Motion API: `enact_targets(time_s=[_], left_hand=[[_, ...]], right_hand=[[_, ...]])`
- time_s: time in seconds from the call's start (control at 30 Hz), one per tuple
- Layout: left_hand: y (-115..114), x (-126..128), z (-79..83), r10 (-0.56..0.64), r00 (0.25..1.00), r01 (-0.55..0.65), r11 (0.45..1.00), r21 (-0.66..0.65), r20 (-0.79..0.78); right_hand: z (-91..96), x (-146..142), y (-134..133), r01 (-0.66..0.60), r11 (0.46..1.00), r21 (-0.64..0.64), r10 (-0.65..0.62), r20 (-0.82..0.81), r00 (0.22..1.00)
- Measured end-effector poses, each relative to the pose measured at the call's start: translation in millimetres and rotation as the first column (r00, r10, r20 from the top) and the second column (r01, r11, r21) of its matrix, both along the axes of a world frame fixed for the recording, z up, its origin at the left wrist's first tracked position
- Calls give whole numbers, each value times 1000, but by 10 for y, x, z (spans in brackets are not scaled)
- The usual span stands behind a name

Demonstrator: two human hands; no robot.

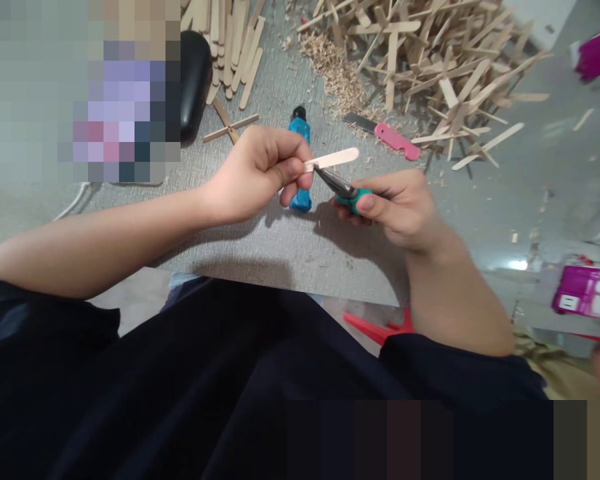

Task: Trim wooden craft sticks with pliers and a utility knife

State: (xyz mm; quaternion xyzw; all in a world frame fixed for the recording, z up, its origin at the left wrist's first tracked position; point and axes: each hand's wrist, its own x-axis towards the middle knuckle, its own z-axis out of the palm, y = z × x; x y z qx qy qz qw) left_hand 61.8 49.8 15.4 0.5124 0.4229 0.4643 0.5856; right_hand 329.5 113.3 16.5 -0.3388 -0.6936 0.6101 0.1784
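Your left hand [263,170] pinches one stick [337,158]; right hand [403,212] grips pliers [339,182]. Crossed pile [391,63], far right, looks done; loose sticks [238,37], far left, look unworked.

The left hand [267,167] pinches a wooden stick [337,159]; the right hand [390,207] grips green-handled pliers [347,189].

Pliers [349,191]: one. Pink-handled knife [398,141]: one. Blue object [301,201]: one. Sticks [337,159]: dozens.

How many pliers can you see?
1: the pliers in the right hand, their tips at the stick in the left hand. Any beneath the heaped sticks would be hidden.
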Motion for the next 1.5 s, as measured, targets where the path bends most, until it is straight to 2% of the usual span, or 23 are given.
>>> enact_targets(time_s=[0.2, 0.3, 0.33, 0.4, 0.47, 0.5, 0.57, 0.67, 0.8, 1.03, 1.23, 1.5], left_hand=[[-8, -1, -67, -8, 998, 8, 1000, 8, 56], [-15, -7, -62, -5, 999, 4, 1000, 4, 32], [-14, -10, -56, -1, 1000, 1, 1000, 2, 16], [-7, -19, -41, 8, 1000, -8, 1000, 1, -19], [4, -30, -26, 4, 999, -4, 1000, 2, -47], [10, -36, -19, -7, 998, 7, 1000, 1, -56], [21, -49, -2, -49, 996, 49, 999, -2, -70], [34, -71, 37, -105, 990, 104, 995, -12, -94], [45, -94, 99, -104, 982, 98, 994, -46, -155], [56, -99, 144, -94, 970, 80, 994, -70, -224], [64, -104, 211, -139, 953, 100, 983, -155, -269], [102, -161, 202, -227, 891, 188, 973, -136, -393]], right_hand=[[9, -18, -15, -56, 992, -112, 56, -7, 998], [14, -13, -23, -62, 992, -111, 63, -1, 998], [13, -8, -24, -42, 997, -62, 42, 9, 999], [4, 9, -17, 31, 990, 137, -37, 44, 998], [-12, 41, 10, 82, 924, 373, -114, 65, 991], [-21, 62, 30, 83, 888, 451, -127, 66, 990], [-36, 114, 77, 51, 864, 500, -96, 65, 993], [-38, 191, 133, 6, 906, 422, -46, 84, 995], [11, 210, 140, 23, 966, 257, -60, 134, 989], [120, 101, 108, -1, 1000, 7, -1, 154, 988], [119, 117, 105, 58, 998, -14, -53, 211, 976], [127, 169, 134, -82, 994, 78, 53, 317, 947]])
